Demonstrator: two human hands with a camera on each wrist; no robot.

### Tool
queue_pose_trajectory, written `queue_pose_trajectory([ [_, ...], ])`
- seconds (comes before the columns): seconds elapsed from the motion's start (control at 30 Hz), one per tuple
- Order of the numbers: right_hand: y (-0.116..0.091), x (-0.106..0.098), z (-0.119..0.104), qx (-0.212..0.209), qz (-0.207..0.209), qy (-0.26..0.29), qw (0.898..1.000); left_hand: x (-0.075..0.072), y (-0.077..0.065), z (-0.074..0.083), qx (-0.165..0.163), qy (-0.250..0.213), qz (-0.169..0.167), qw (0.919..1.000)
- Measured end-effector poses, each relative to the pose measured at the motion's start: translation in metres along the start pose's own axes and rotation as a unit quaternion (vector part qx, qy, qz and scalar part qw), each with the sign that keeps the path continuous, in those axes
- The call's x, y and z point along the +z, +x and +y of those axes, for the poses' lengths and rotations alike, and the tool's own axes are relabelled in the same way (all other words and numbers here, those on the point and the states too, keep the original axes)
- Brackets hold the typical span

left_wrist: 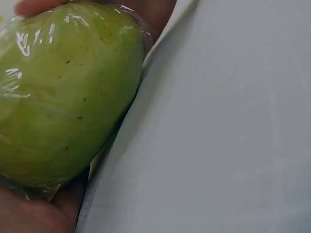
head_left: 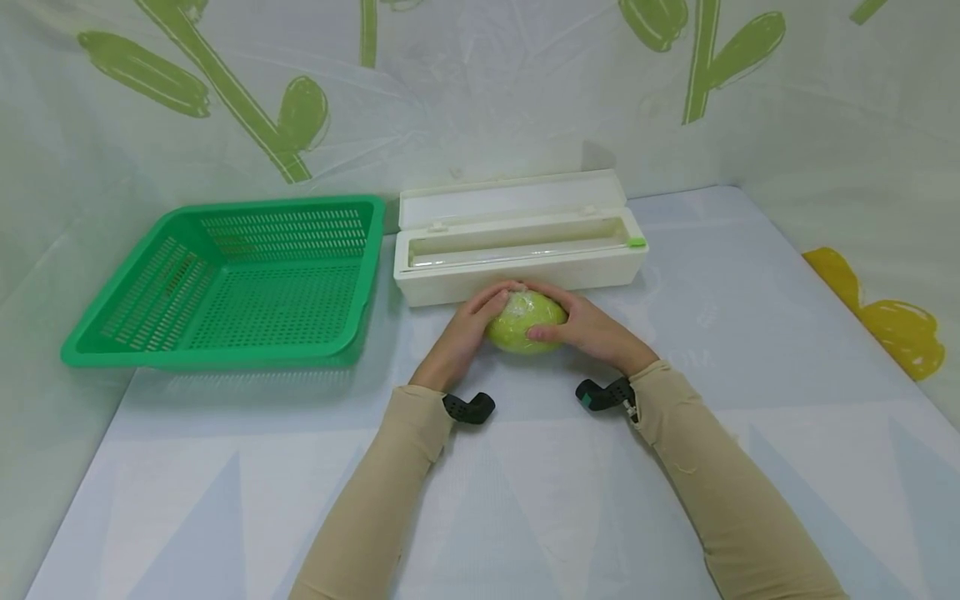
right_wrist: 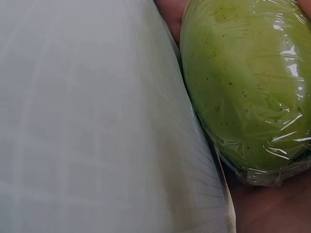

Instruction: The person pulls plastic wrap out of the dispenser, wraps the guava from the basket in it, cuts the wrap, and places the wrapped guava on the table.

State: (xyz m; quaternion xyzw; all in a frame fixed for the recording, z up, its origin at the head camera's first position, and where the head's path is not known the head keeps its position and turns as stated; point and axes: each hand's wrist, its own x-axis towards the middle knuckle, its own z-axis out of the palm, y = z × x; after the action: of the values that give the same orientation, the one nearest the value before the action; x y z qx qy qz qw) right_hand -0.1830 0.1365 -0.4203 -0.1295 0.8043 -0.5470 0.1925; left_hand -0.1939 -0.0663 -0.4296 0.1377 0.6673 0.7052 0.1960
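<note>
Both hands hold a rounded green fruit (head_left: 522, 322) in front of the white box. Clear plastic film covers the fruit, shiny and wrinkled, and small dark specks show through its skin in the left wrist view. My left hand (head_left: 472, 321) curves round its left side. On the opposite side, my right hand (head_left: 596, 332) grips it with the thumb across the front and the fingers over the far side. In the right wrist view, film is bunched at the fruit's lower end, against the palm. The far fingertips are partly hidden behind the fruit.
Just behind the hands stands a white cling film box (head_left: 517, 273), lid raised, with a clear roll inside and a green tab at its right end. A green perforated basket (head_left: 348, 354) stands at the left. A patterned sheet (head_left: 487, 100) hangs behind the white table (head_left: 525, 517).
</note>
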Motion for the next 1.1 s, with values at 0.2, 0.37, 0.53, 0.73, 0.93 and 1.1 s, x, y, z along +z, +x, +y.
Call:
queue_pose_trajectory([
  [0.2, 0.000, 0.001, 0.000, 0.003, 0.007, -0.011, 1.000, 0.006, -0.009, 0.018, 0.058, 0.051, 0.000, 0.9970],
  [0.37, 0.000, 0.001, 0.000, 0.006, 0.013, -0.021, 1.000, 0.009, -0.013, 0.028, 0.112, 0.109, -0.006, 0.9878],
  [0.53, -0.001, 0.002, -0.001, 0.007, 0.007, -0.012, 1.000, 0.011, -0.014, 0.031, 0.135, 0.151, -0.027, 0.9789],
  [0.73, -0.001, 0.001, -0.002, 0.014, 0.001, -0.015, 1.000, 0.012, -0.016, 0.033, 0.165, 0.191, -0.037, 0.9670],
  [0.93, -0.006, 0.003, -0.017, 0.025, -0.008, -0.013, 1.000, 0.009, -0.010, 0.021, 0.210, 0.203, -0.051, 0.9550],
  [1.1, -0.011, 0.005, -0.028, 0.025, -0.014, -0.025, 0.999, 0.006, -0.012, 0.023, 0.210, 0.193, -0.073, 0.9557],
])
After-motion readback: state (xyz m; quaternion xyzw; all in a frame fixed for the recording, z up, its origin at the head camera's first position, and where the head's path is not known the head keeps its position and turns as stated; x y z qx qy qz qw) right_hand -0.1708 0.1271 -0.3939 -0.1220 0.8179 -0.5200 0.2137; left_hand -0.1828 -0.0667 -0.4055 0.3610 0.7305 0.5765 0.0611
